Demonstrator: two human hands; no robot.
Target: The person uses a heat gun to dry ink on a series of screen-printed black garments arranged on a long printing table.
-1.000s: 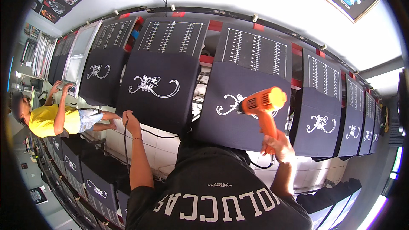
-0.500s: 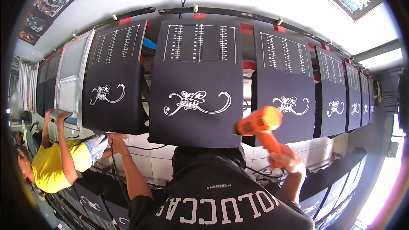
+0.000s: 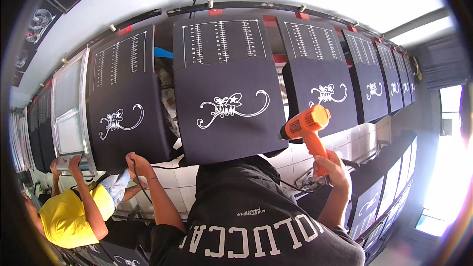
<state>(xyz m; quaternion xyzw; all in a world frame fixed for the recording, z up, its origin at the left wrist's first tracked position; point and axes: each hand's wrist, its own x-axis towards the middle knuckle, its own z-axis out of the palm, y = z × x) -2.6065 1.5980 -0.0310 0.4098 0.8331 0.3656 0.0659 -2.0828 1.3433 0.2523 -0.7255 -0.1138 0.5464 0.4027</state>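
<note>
Above right hand [image 3: 334,170]: orange heat gun [image 3: 306,125], gripped by handle.

1. I have a single view: the left of two fisheye cameras worn on the person's head, upright and unmirrored.
2. It faces forward over the wearer's own black printed shirt [image 3: 246,216], which fills the lower centre, very near the lens.
3. The row of dark platens [image 3: 229,113] lies just beyond, arcing from left rim to right rim; straight edges bow toward the border.
4. The right hand [image 3: 334,172] enters at lower right, the left hand [image 3: 138,163] at lower left.
5. No second view is supplied, so I report no overlap.
</note>
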